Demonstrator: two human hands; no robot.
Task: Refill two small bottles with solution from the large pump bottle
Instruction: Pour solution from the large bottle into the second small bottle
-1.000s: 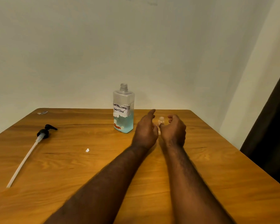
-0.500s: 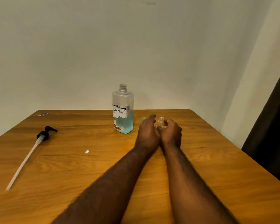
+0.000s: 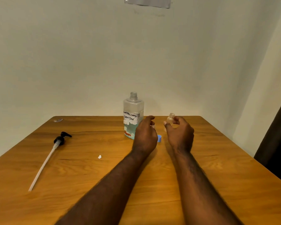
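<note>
Now the right hand (image 3: 179, 135) grasps a small bottle (image 3: 171, 119) upright near the desk's (image 3: 217, 176) far edge, right of the uncapped large bottle (image 3: 133, 111). Whether the left hand's (image 3: 145, 135) curled fingers pinch anything is unclear. A blue cap (image 3: 159, 138) lies between the hands.

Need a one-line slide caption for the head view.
Right hand holds a small bottle beside the open large bottle; left hand by a blue cap, pump lying on the table.
</note>
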